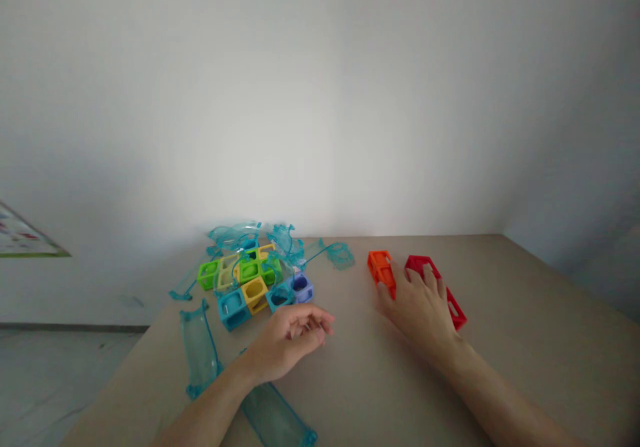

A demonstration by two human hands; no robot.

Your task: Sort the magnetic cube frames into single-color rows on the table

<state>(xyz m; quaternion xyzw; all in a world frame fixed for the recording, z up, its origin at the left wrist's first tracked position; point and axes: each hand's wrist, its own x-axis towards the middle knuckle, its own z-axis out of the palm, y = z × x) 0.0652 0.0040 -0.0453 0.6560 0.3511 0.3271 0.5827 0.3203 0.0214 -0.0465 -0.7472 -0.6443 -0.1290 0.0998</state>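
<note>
My right hand [420, 307] rests over a short row of orange hollow cube blocks [381, 264], its thumb and index finger closed around their near end. Its other fingers lie by a row of red hollow blocks [455, 307], partly covering them; whether they press on the red ones I cannot tell. My left hand [290, 341] hovers over the table, loosely curled with nothing in it, thumb apart from the fingers. Just beyond it are a light purple block [301, 288], a blue block [233, 308] and a yellow block [255, 293].
Green blocks [209, 275] and clear teal track pieces [285, 243] lie heaped on the table's [350, 380] left side against the wall [320, 133]. Two curved teal chutes [199, 347] lie near my left forearm. A teal netted piece [341, 255] sits at the back.
</note>
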